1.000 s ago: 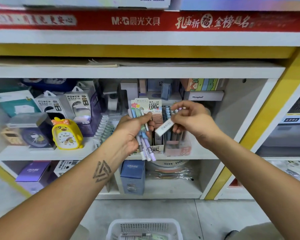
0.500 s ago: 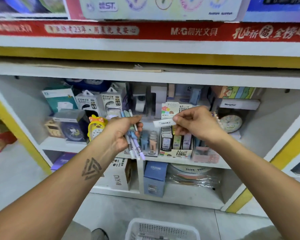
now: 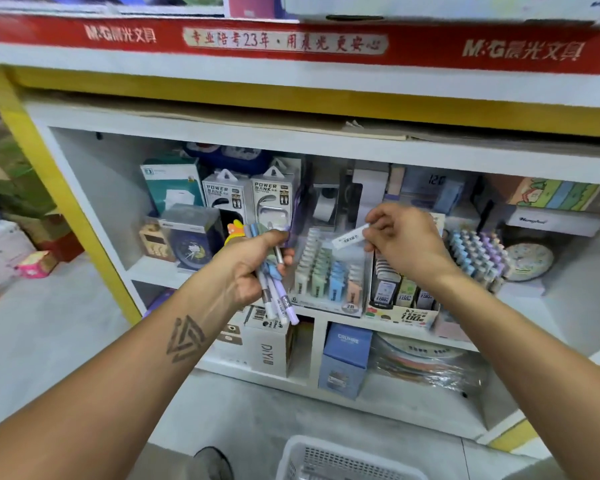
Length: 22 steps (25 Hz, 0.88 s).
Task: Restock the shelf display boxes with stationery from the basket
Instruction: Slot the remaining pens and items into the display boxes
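Note:
My left hand (image 3: 250, 268) grips a bundle of pastel pens (image 3: 276, 296), tips pointing down, in front of the middle shelf. A little to its right, my right hand (image 3: 400, 242) pinches a small white tube (image 3: 347, 237) by one end, above a clear display box of pastel lead cases (image 3: 326, 275). Just right of that stands a lead-refill display box marked 100 (image 3: 404, 303), then a tiered rack of pastel pens (image 3: 478, 254). The white basket (image 3: 326, 460) sits on the floor below me.
Power bank boxes (image 3: 250, 199), a yellow clock (image 3: 234, 232) and boxed clocks (image 3: 191, 237) fill the shelf's left part. A round clock (image 3: 527, 261) stands at the right. The lower shelf holds a blue box (image 3: 345, 362) and a DIY box (image 3: 267, 341). Cartons lie on the floor at far left.
The view has swung left and the shelf now sits further right. My right hand with the white tube has moved over the clear display box. The left hand still holds the pens.

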### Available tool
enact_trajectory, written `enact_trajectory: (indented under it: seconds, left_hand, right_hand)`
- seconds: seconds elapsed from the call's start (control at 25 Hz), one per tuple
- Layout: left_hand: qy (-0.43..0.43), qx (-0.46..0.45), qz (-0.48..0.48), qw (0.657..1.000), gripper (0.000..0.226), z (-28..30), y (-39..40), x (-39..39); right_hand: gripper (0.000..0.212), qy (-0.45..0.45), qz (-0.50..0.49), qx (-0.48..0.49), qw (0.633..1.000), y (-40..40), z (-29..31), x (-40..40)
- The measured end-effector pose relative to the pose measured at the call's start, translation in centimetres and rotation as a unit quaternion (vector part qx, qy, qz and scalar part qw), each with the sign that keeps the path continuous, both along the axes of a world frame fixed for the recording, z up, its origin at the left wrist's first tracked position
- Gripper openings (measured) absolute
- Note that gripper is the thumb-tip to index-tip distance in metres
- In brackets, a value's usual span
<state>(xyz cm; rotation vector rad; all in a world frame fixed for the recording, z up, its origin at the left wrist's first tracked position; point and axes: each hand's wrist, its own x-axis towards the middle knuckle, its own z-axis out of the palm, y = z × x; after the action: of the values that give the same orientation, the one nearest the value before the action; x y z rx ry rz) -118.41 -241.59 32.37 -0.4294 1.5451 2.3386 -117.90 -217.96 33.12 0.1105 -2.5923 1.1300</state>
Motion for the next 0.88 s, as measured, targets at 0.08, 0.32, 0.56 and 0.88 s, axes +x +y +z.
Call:
enact_trajectory:
  seconds: [0.08, 0.32, 0.56, 0.88]
  left_hand:
    - [-0.004, 0.013, -0.01, 1.0, 0.01, -0.2, -0.7, -0.2]
    - [-0.015, 0.007, -0.032, 0.999, 0.009, -0.3, -0.4, -0.3]
    - [-0.028, 0.006, -0.044, 0.999, 0.012, -0.2, 0.8, -0.2]
    - [-0.023, 0.019, -0.053, 0.998, 0.011, -0.1, 1.5, 0.2]
  right_hand:
    - [0.011, 0.052, -0.01, 0.076, 0.996, -0.8, 0.0, -1.0]
    - [0.016, 0.007, 0.018, 0.367, 0.93, -1.1, -0.1, -3.4]
    - [0.007, -0.047, 0.042, 0.424, 0.904, -1.1, -1.1, -3.9]
    - [0.007, -0.048, 0.053, 0.411, 0.909, -1.2, -1.6, -4.0]
